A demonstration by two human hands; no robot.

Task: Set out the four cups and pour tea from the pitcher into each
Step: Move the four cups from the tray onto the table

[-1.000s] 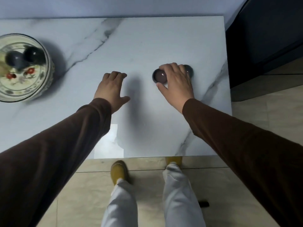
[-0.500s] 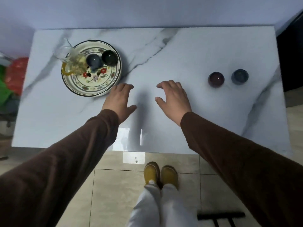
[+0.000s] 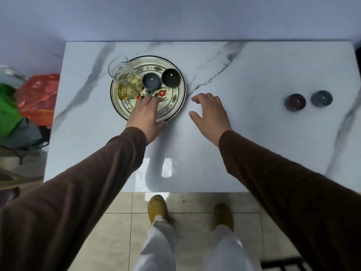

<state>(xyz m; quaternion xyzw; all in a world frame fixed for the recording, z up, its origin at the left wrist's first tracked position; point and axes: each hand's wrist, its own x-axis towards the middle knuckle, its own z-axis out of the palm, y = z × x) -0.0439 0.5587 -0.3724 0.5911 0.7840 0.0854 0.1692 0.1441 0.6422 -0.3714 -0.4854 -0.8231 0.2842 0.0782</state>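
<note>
A floral plate [image 3: 172, 106] on the marble table [image 3: 254, 153] carries a glass pitcher [image 3: 125, 79] of yellow tea, a grey-blue cup [image 3: 152, 81] and a dark green cup [image 3: 171, 77]. Far to the right, a dark red cup [image 3: 295, 102] and a blue-grey cup [image 3: 321, 98] stand side by side on the table. My left hand [image 3: 146, 112] hovers over the plate's near part, fingers apart, just short of the grey-blue cup. My right hand [image 3: 211, 112] is open above the table, just right of the plate, holding nothing.
Red and green plastic bags [image 3: 37, 98] lie on the floor left of the table. A lilac wall [image 3: 175, 18] rises right behind the table's far edge. My feet in yellow slippers [image 3: 157, 208] stand on the tiled floor by the near edge.
My right hand let go of the dark red cup at the right and swung back left. Both hands have moved toward the plate; the left now reaches over it.
</note>
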